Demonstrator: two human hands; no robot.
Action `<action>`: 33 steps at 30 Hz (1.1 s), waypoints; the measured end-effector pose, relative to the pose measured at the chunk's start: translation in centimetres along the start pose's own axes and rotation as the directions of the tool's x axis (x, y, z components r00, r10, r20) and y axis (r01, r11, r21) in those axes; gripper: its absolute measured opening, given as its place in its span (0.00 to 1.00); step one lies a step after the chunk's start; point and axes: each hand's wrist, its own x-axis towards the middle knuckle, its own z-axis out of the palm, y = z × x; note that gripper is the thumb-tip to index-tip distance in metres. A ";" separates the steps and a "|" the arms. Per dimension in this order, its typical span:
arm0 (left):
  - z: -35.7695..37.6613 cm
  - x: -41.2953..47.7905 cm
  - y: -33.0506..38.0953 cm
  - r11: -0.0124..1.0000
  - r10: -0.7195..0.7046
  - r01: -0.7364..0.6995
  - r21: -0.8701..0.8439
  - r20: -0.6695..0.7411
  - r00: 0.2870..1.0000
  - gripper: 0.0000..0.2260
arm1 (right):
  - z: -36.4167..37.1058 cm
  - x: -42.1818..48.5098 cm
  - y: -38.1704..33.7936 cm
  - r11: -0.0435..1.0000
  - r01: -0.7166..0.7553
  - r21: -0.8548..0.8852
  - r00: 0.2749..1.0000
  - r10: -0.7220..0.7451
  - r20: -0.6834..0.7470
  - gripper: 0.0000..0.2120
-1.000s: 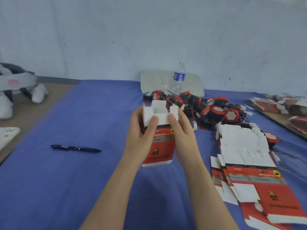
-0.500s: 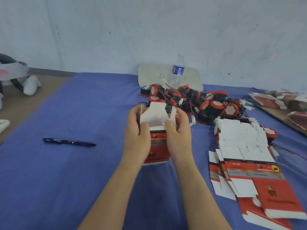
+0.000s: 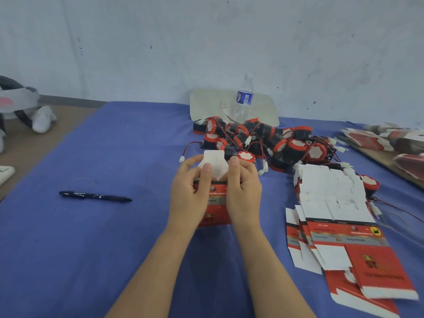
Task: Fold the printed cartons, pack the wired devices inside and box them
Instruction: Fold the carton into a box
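1. The carton [image 3: 214,210] is held upright just above the counter [image 3: 114,249], in front of the person and between both hands. Its red printed body faces the camera and one white flap [image 3: 213,162] stands up at the top.
2. It looks like thin printed card: very light, stiff along the panels, weak at the creases, and easy to crush or tear at the flap. I would hold it by the side walls and press only along the fold lines.
3. The left hand [image 3: 190,193] wraps the carton's left side, with its thumb on the foot of the flap. The right hand [image 3: 244,193] grips the right side in the same way.
4. A second ago the top was open, with small side flaps spread. Now those flaps are out of sight under the thumbs and only the large flap shows.
5. The heap of wired devices [image 3: 263,141] lies just beyond the hands, and the flat cartons [image 3: 339,216] are stacked to the right. Both are as before.
6. The pen [image 3: 95,196] lies well to the left, unmoved.
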 end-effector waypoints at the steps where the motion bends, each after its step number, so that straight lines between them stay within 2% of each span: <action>1: 0.0 0.0 -0.1 0.999 -0.002 0.002 0.033 -0.012 1.000 0.11 | 0.0 0.0 0.1 1.000 -0.003 -0.007 1.000 0.003 -0.005 0.19; 4: 0.1 -0.1 -0.6 0.989 -0.007 0.016 0.145 -0.056 0.998 0.15 | 0.0 0.0 0.2 0.998 0.022 -0.059 1.000 -0.022 0.001 0.22; 7: 0.1 -0.2 -0.6 0.981 -0.029 0.036 0.191 -0.040 0.999 0.16 | -0.1 0.1 0.3 0.994 0.040 -0.104 0.999 -0.038 0.027 0.21; 11: 0.0 0.0 -0.3 0.998 -0.007 0.007 0.055 -0.016 1.000 0.09 | -0.4 0.5 0.3 0.996 0.007 -0.094 0.999 -0.003 0.041 0.17; 13: 0.1 0.0 -0.2 0.997 -0.048 0.049 -0.057 0.024 0.999 0.04 | -0.6 0.6 0.3 0.996 0.003 -0.088 1.000 -0.003 -0.003 0.15; 15: 0.2 -0.2 -0.5 0.994 -0.059 0.066 -0.087 0.082 0.995 0.26 | -0.9 0.8 0.4 0.999 -0.027 -0.040 0.994 0.022 -0.108 0.16; 16: 0.3 -0.2 -0.6 0.995 -0.076 0.081 -0.049 0.103 0.992 0.35 | -1.1 1.0 0.5 0.998 -0.059 0.005 0.984 0.059 -0.170 0.17; 18: 0.5 -0.4 -0.4 0.994 -0.109 0.107 0.028 0.098 0.989 0.44 | -1.5 1.3 0.8 0.986 -0.131 0.099 0.952 0.153 -0.267 0.20; 20: 0.6 -0.6 -0.6 0.989 -0.075 0.076 0.125 -0.007 0.997 0.39 | -1.7 1.6 1.1 0.969 -0.181 0.168 0.921 0.227 -0.318 0.23; 22: 0.9 -0.8 -0.8 0.974 -0.006 0.031 0.225 -0.114 0.994 0.27 | -1.8 1.7 1.1 0.964 -0.194 0.182 0.908 0.247 -0.340 0.24; 24: 1.3 -1.0 -1.0 0.968 -0.017 0.042 0.246 -0.102 0.995 0.19 | -1.7 1.7 1.1 0.968 -0.182 0.176 0.918 0.231 -0.323 0.22; 26: 1.7 -1.2 -1.2 0.975 -0.096 0.103 0.195 -0.044 0.994 0.19 | -1.3 1.5 1.0 0.977 -0.150 0.151 0.944 0.187 -0.271 0.17; 28: 1.8 -1.0 -1.0 0.983 -0.157 0.157 0.098 0.001 0.988 0.24 | -0.6 1.0 1.0 0.991 -0.115 0.061 0.973 0.125 -0.196 0.13; 31: 1.5 -0.4 0.0 0.941 -0.251 0.253 -0.225 0.037 0.967 0.32 | 0.4 0.1 0.7 0.990 0.048 -0.133 0.993 -0.061 -0.098 0.09; 33: 1.1 0.1 0.3 0.886 -0.325 0.311 -0.343 0.017 0.946 0.27 | 0.7 -0.3 0.6 0.970 0.161 -0.180 0.983 -0.174 -0.059 0.08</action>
